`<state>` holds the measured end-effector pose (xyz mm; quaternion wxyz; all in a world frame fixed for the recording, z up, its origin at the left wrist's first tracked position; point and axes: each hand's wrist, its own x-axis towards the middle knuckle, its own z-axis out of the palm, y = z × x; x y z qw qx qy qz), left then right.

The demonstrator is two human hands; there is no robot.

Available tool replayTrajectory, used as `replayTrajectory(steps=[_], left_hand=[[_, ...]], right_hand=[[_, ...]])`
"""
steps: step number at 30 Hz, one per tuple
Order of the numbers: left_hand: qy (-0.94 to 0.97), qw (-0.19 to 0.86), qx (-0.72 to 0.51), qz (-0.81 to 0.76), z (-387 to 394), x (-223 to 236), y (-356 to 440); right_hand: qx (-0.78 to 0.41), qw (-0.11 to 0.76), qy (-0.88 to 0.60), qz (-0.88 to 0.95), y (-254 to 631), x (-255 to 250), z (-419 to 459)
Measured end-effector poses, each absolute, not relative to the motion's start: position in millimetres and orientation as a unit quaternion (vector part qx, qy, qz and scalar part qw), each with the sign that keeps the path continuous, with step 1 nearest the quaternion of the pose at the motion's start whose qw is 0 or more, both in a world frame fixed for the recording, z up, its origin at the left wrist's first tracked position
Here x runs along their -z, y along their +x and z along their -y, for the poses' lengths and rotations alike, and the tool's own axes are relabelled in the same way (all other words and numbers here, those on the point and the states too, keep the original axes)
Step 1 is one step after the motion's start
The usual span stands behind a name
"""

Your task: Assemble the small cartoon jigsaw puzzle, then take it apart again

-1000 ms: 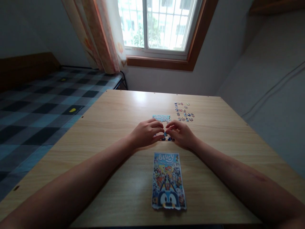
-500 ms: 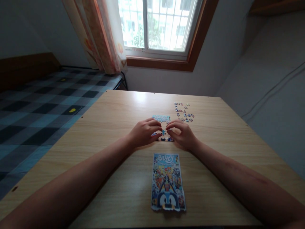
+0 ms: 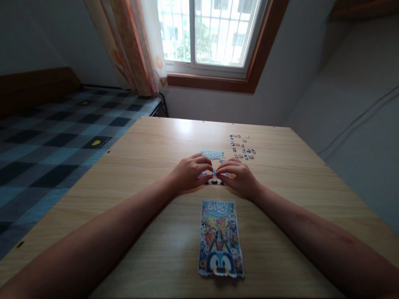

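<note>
A partly assembled jigsaw puzzle [image 3: 212,154] lies mid-table, its blue lettered top strip showing beyond my hands and a dark-and-white bottom row below them. A small blue puzzle piece [image 3: 214,173] sits between my fingertips. My left hand [image 3: 191,171] is curled at the puzzle's left side, thumb and fingers closed in at the piece. From the right, my right hand [image 3: 239,176] pinches at the same piece, covering the puzzle's right side. Whether the piece is lifted or lies on the table I cannot tell. Nearer me lies a Bluey picture sheet [image 3: 220,238] with a torn-looking lower edge.
Several loose puzzle pieces [image 3: 242,147] are scattered beyond my right hand. The wooden table [image 3: 149,153] reaches back toward a window [image 3: 218,37]. To the left stands a bed [image 3: 77,128] with a checked cover, beside a curtain [image 3: 134,50].
My right hand's fingertips have moved left and closed in at the blue piece. My left hand stays nearly in place. The whole view has shifted slightly.
</note>
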<state>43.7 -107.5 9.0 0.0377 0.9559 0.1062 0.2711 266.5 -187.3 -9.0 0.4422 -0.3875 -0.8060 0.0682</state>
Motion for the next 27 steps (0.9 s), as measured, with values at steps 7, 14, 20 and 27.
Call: replayTrajectory(steps=[7,14,20,27], left_hand=[[0.951,0.036,-0.230,-0.204,114,-7,45],[0.953,0.028,-0.215,-0.213,114,-1,46],[0.953,0.035,-0.214,-0.211,112,1,45],[0.955,0.034,-0.204,-0.211,111,1,45]], right_hand=[[-0.080,0.409,-0.412,0.810,267,12,187],[-0.094,0.375,-0.419,0.822,268,14,185],[-0.086,0.355,-0.421,0.831,269,16,185],[-0.062,0.330,-0.427,0.840,269,17,184]])
